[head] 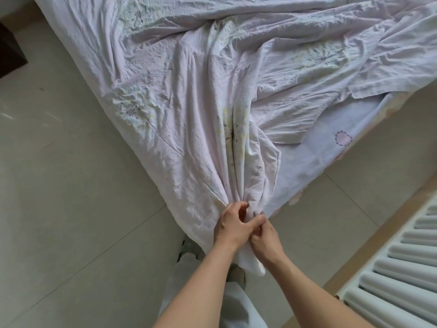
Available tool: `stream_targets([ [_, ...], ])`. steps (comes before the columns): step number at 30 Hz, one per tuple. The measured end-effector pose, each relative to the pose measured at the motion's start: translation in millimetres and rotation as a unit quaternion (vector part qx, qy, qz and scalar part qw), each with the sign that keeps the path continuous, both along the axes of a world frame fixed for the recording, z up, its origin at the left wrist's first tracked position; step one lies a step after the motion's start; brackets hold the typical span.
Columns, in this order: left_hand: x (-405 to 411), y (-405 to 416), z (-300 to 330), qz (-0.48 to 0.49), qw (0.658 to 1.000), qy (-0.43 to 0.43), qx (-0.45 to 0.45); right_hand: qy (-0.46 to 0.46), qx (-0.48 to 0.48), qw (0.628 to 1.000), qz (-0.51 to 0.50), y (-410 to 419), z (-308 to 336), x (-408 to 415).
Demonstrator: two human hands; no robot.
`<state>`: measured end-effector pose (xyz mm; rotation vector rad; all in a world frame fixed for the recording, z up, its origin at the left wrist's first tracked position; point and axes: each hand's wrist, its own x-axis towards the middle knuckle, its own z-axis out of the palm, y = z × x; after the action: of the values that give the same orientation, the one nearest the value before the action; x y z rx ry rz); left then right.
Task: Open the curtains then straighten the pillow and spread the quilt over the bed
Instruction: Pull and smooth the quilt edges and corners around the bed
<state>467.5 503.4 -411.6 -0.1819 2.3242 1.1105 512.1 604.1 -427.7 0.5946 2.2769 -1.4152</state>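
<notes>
A pale lilac quilt (212,79) with a faint floral print is spread, heavily creased, over the bed (331,147). Its near corner is gathered into a bunch at the bed's near corner and hangs over the edge. A strip of blue sheet is left uncovered along the right edge.

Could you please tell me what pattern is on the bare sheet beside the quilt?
Pale blue sheet with a pink heart patch; head view.

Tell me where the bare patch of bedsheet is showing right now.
In the head view, the bedsheet lies uncovered at the bed's near corner, right of the bunched quilt that the left hand and right hand grip.
</notes>
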Motion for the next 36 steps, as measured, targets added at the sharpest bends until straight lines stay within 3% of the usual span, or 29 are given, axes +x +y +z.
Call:
stream_targets([
  [3,-9,-1,0,-0.017,0.999,-0.040,-0.016,-0.035,-0.109,0.993,-0.022,11,5,1],
  [7,-17,-6,10,-0.100,0.983,-0.130,0.083,-0.126,-0.163,0.955,-0.214,36,10,-26],
  [10,-17,-2,21,-0.158,0.951,-0.238,0.116,-0.105,-0.203,0.916,-0.331,43,16,-59],
  [12,-14,2,20,-0.183,0.942,-0.264,0.094,-0.043,-0.165,0.910,-0.379,46,22,-77],
  [14,-14,6,16,-0.212,0.946,-0.241,0.044,0.007,-0.064,0.914,-0.401,52,24,-84],
  [16,-15,10,12,-0.255,0.947,-0.194,-0.013,0.014,0.010,0.887,-0.461,66,19,-76],
  [18,-16,18,12,-0.235,0.958,-0.161,-0.015,-0.017,0.067,0.843,-0.533,83,16,-55],
  [20,-20,30,20,-0.128,0.981,-0.132,0.057,-0.002,0.111,0.847,-0.521,96,13,-30],
  [22,-31,51,27,-0.033,0.991,-0.076,0.108,0.047,0.096,0.886,-0.452,100,11,-14],
  [25,-46,84,34,0.002,0.984,-0.082,0.157,0.101,0.004,0.935,-0.341,92,13,-12],
  [28,-54,107,35,0.025,0.977,-0.109,0.182,0.134,-0.068,0.958,-0.245,79,26,-17],
  [30,-60,108,34,0.051,0.981,-0.065,0.174,0.129,-0.096,0.952,-0.261,78,41,-25],
  [32,-66,104,38,0.069,0.978,-0.055,0.187,0.114,-0.121,0.924,-0.345,84,54,-35],
  [36,-73,92,63,0.055,0.954,-0.129,0.264,-0.027,-0.156,0.902,-0.401,107,60,-64],
])
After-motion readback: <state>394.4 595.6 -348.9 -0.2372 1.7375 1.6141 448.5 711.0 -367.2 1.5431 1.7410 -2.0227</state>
